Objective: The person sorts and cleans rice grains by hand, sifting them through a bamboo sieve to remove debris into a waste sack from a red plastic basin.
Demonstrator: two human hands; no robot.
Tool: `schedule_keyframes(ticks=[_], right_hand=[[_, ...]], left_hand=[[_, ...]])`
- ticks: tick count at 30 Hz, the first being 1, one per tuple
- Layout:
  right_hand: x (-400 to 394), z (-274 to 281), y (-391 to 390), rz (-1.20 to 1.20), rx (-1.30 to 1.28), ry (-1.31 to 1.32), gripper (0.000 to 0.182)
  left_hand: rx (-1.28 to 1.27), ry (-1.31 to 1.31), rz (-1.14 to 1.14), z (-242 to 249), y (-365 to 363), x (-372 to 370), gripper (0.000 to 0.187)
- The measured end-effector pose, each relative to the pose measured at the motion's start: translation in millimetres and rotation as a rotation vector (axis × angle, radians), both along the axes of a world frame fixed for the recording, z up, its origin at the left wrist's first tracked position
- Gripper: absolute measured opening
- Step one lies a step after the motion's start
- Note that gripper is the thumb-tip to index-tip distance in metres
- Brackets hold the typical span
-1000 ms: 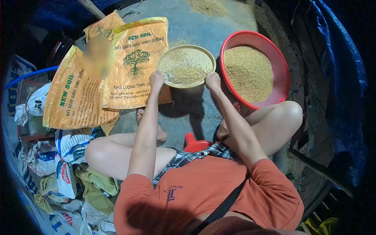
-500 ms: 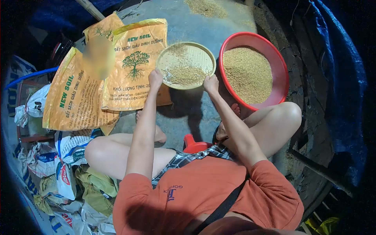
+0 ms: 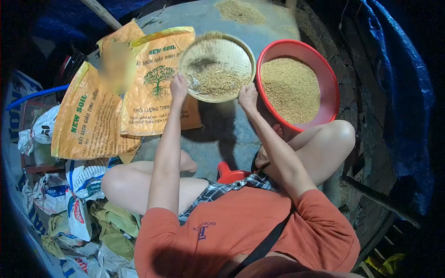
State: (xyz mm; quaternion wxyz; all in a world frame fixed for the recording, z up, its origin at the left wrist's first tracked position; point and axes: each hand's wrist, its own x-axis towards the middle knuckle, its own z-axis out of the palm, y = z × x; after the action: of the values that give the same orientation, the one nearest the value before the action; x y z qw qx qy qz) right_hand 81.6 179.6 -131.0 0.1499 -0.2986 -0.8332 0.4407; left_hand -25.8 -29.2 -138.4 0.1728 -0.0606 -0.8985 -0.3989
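A round, shallow woven winnowing basket (image 3: 238,50) is held in front of me above the floor. My left hand (image 3: 179,87) grips its left rim, fingers closed. On the near right side of the rim, my right hand (image 3: 248,96) is closed too. Yellowish grain (image 3: 218,83) lies in the near half of the basket. Over the far left part, some grain is blurred, as if in the air. Just right of the basket stands a red basin (image 3: 330,88) holding a large heap of grain (image 3: 289,90).
Orange printed sacks (image 3: 160,116) lie flat on the left. Tied plastic bags (image 3: 79,208) are piled at lower left. Spilled grain (image 3: 241,11) lies on the grey floor (image 3: 185,14) at the far side. A red plastic object (image 3: 229,173) sits between my legs. Blue tarpaulin (image 3: 408,69) hangs at right.
The basket has risen slightly and tilted, with both hands still on its rim. Grain on its surface has shifted, and some now appears blurred over the far edge.
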Motion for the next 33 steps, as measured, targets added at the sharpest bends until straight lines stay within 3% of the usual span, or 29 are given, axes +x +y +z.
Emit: schedule_keyframes(ticks=[2,5,9,11,14,15,17,18,21,23,29,31,33], right_hand=[[7.1,-16.8,3.9,0.011,-0.086,-0.144,0.035],[7.1,-61.3,11.8,0.065,-0.152,-0.366,0.033],[4.7,-34.1,5.7,0.122,-0.025,-0.274,0.031],[-2.9,4.3,1.2,0.019,-0.343,-0.049,0.027],[-21.0,17.4,4.4,0.027,-0.342,0.087,0.024],[-20.3,20.1,5.8,0.025,-0.342,0.082,0.024],[-25.8,28.6,9.2,0.049,-0.699,-0.018,0.026],[-22.4,25.3,11.5,0.055,-0.687,-0.140,0.029],[-7.7,3.5,3.4,0.053,-0.658,-0.198,0.031],[2.1,2.4,-4.1,0.086,-0.667,-0.251,0.030],[7.1,2.7,-36.7,0.245,-0.719,-0.218,0.027],[-2.9,-0.8,-32.5,0.296,-0.656,-0.155,0.026],[-10.7,-3.0,-16.1,0.196,-0.688,-0.094,0.027]], left_hand=[[-0.225,-0.295,0.002,-25.9,-6.4,2.6,0.041],[-0.329,-0.476,-0.049,-53.5,-15.4,9.6,0.044],[-0.376,-0.484,-0.056,-46.2,-14.5,-7.6,0.045],[-0.252,-0.363,0.003,-4.4,-1.2,-21.1,0.044],[-0.039,-0.098,0.038,35.7,20.1,-41.2,0.044],[-0.039,-0.104,0.037,30.7,20.8,-49.0,0.044],[-0.364,-0.442,-0.022,17.8,17.6,-73.3,0.044],[-0.410,-0.440,-0.107,9.3,15.8,-73.4,0.045],[-0.419,-0.351,-0.059,-31.0,4.0,-58.1,0.044],[-0.375,-0.270,-0.067,-43.1,-12.1,-35.6,0.045],[0.120,-0.319,0.101,-54.7,-55.6,-2.0,0.038],[0.096,-0.276,0.140,-50.2,-55.8,-1.8,0.039],[0.040,-0.399,0.164,-36.2,-43.5,-4.5,0.039]])
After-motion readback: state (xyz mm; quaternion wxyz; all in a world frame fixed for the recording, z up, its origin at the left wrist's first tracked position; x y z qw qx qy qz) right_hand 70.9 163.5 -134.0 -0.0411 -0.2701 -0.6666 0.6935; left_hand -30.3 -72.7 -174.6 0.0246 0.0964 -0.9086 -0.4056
